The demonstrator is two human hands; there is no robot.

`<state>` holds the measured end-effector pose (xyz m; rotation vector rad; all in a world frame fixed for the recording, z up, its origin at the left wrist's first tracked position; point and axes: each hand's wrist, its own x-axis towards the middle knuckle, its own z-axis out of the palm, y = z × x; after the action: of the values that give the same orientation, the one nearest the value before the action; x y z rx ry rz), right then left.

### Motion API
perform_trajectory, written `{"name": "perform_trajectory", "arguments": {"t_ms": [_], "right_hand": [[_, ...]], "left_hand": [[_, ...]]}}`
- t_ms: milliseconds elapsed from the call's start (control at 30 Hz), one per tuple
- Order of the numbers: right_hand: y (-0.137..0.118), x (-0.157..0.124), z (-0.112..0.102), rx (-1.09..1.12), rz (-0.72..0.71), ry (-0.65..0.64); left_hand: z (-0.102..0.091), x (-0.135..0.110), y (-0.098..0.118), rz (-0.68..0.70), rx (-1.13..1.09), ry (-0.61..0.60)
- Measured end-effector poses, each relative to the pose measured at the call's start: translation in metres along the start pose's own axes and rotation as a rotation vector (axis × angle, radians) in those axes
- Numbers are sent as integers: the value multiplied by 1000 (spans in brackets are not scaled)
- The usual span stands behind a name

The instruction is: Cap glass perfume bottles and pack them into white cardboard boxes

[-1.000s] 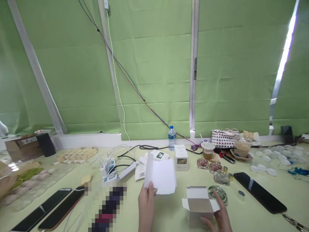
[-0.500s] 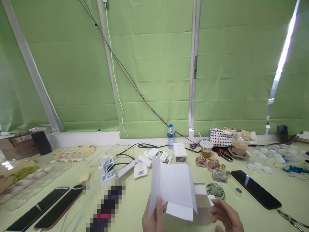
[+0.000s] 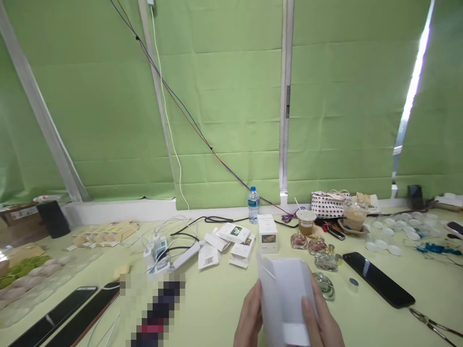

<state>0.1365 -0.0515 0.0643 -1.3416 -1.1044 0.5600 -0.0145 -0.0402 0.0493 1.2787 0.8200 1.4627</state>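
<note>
A white cardboard box [image 3: 293,282], partly folded with its pale inner side toward me, stands between my two hands low in the view. My left hand [image 3: 249,308] is closed on its left side panel, fingers along the outside. My right hand [image 3: 320,313] grips the right side, thumb on the front face and the other fingers behind. A small flap [image 3: 295,333] shows at the box's lower end. Just behind it stands a white box with a picture [image 3: 268,235], beside several flattened white cartons [image 3: 235,233].
Small glass jars [image 3: 326,261], a black phone [image 3: 378,279] and pliers [image 3: 432,324] lie to the right. A water bottle [image 3: 253,206] and drink cup [image 3: 306,220] stand behind. Leftward are a power strip [image 3: 186,256], cables and more phones [image 3: 54,315]; one patch is pixelated.
My right hand has come in from beside the loose flap and now grips the box. The box has turned and its panels are drawn closer together. The view has shifted slightly.
</note>
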Motion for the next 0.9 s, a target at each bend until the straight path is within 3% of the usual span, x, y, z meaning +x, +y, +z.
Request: {"name": "perform_trajectory", "arguments": {"t_ms": [67, 167, 300, 433, 767, 900], "right_hand": [[-1, -1, -1, -21, -8, -8], [-1, -5, 1, 11, -22, -34], [-1, -11, 4, 139, -40, -126], [-1, -12, 5, 238, -79, -163], [13, -10, 3, 216, -137, -292], [12, -9, 1, 119, -173, -314]], "left_hand": [[5, 5, 3, -119, -208, -16], [18, 8, 14, -168, -363, -29], [35, 5, 34, -157, -192, 22], [39, 2, 42, -188, -67, 52], [28, -2, 30, -288, 148, 121], [15, -2, 30, -216, 202, 99]]}}
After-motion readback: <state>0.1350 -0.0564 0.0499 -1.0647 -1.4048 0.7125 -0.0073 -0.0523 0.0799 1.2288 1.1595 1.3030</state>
